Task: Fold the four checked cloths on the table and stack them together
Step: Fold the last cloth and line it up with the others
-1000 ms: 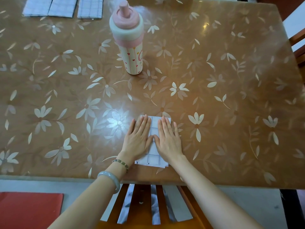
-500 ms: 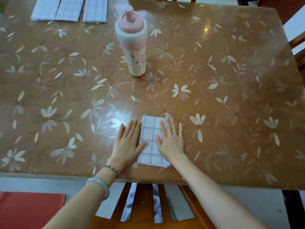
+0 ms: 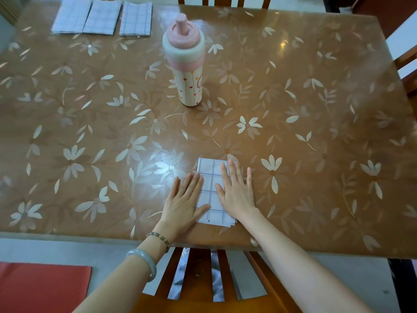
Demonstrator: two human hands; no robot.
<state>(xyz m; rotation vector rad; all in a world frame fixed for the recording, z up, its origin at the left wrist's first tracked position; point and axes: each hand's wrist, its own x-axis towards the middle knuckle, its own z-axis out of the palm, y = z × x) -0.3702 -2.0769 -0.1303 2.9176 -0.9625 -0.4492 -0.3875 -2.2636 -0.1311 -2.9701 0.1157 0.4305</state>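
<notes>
Apart we've slid our left hand [image 3: 184, 205] and right hand [image 3: 237, 193], both flat, gripping nothing, pressing the cloth [image 3: 210, 177]; its side edges hide beneath them.

Both forearms [image 3: 293, 256] are bare. The left one wears 2 pieces: a smooth pale grey-green bangle [image 3: 144, 262] and a thin beaded bracelet [image 3: 159, 237] nearer the left hand [image 3: 184, 201].

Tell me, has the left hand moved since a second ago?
Yes: the left hand has slid leftward across the folded cloth, now lying mostly past its left edge.
</notes>
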